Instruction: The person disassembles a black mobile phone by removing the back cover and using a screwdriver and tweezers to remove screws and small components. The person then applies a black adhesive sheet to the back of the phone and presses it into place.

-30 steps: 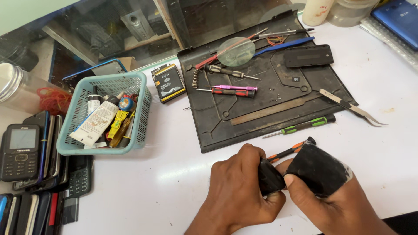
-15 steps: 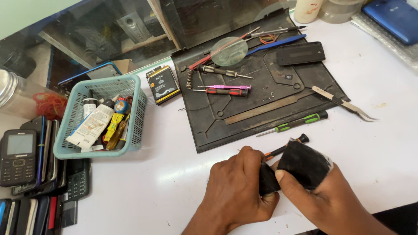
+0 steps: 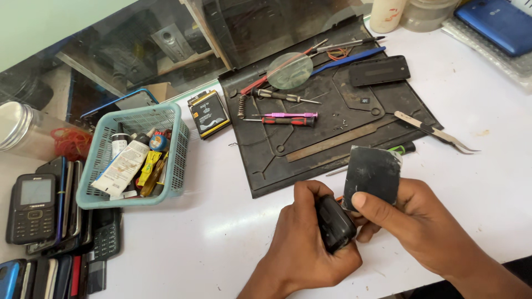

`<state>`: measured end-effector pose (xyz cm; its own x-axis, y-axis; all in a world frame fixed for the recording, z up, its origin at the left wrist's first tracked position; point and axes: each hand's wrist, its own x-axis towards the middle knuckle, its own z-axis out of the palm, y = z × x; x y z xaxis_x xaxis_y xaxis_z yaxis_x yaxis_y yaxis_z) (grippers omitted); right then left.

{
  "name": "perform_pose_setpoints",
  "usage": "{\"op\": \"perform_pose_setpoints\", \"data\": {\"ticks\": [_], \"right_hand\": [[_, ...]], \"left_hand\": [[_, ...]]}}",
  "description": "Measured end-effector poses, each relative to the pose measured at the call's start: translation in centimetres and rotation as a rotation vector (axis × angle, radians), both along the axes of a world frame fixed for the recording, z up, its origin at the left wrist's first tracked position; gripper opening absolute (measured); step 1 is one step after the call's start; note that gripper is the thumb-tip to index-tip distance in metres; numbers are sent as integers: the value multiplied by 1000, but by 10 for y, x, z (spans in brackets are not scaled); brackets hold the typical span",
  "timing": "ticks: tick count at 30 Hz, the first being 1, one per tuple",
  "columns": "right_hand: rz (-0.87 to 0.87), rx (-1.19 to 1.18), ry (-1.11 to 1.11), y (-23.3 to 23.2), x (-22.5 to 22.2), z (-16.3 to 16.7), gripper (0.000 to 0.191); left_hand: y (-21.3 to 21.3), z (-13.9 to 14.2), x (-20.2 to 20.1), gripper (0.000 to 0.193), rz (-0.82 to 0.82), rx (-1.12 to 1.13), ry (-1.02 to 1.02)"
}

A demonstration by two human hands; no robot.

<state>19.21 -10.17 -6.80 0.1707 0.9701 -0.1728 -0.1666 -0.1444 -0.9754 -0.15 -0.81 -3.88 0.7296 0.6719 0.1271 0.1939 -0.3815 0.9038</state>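
The left hand [image 3: 307, 243] is wrapped around a small black phone body [image 3: 334, 223], fingers curled over its top edge and thumb along the side, so the piece sits low in the palm at the near edge of the white table [image 3: 194, 238]. The right hand [image 3: 421, 221] pinches a flat black back cover [image 3: 371, 176] between thumb and fingers and holds it tilted up, its lower edge touching the phone body. The two hands are close together, each clamped on its own piece.

The phone body is dark, rounded at the corners and glossy. The cover is a thin, near-rectangular panel, matte black with pale scuffs and dust across its face.

Just beyond the hands lies a black work mat [image 3: 332, 119]; to the left stands a teal plastic basket [image 3: 177, 160].
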Motion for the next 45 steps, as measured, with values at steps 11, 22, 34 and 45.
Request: {"op": "perform_pose_setpoints", "data": {"ticks": [11, 22, 34, 45], "right_hand": [[-69, 46, -59, -6, -1, 25, 29], [-65, 128, -109, -7, 6, 14, 41], [-37, 348, -565, -6, -45, 27, 41], [-229, 391, -737, 10, -60, 39, 31]], "left_hand": [[3, 12, -6, 60, -82, -314, -287], [16, -7, -2, 62, -47, -704, -516], [32, -13, 2, 59, 134, -1091, -671], [31, -11, 4, 64, 126, -1216, -685]]}}
